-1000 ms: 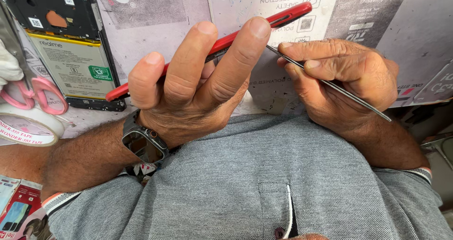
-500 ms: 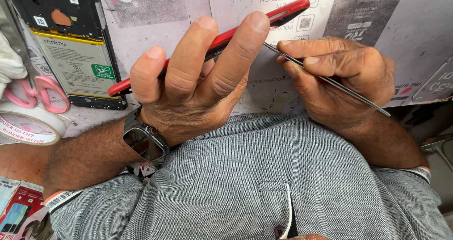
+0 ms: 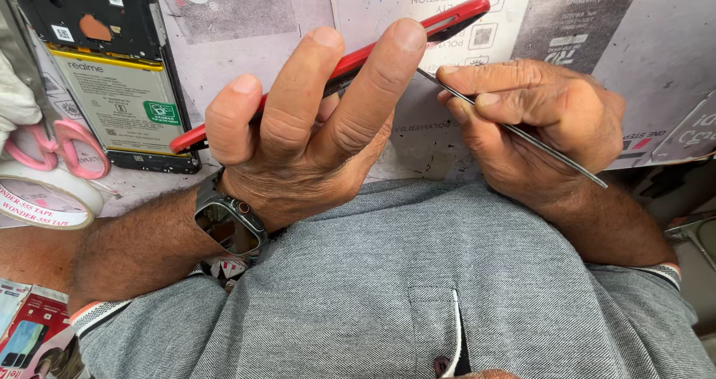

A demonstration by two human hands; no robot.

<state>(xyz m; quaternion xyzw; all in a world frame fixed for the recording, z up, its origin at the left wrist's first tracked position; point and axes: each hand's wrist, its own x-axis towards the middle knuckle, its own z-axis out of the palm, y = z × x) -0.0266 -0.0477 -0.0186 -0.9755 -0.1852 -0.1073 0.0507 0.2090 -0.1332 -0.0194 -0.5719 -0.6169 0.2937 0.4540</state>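
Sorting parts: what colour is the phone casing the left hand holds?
Red, clearest in the head view: thin red phone casing in left hand.

Both hands raised close together above the lap

The left hand [image 3: 298, 133] is curled, back toward the camera, three fingers wrapped over the top, forearm running in from the left. The right hand [image 3: 537, 122] sits just right of it, fingertips pinched together, pointing left, wrist bent.

Head camera looks steeply down, close over the hands [image 3: 418, 125].
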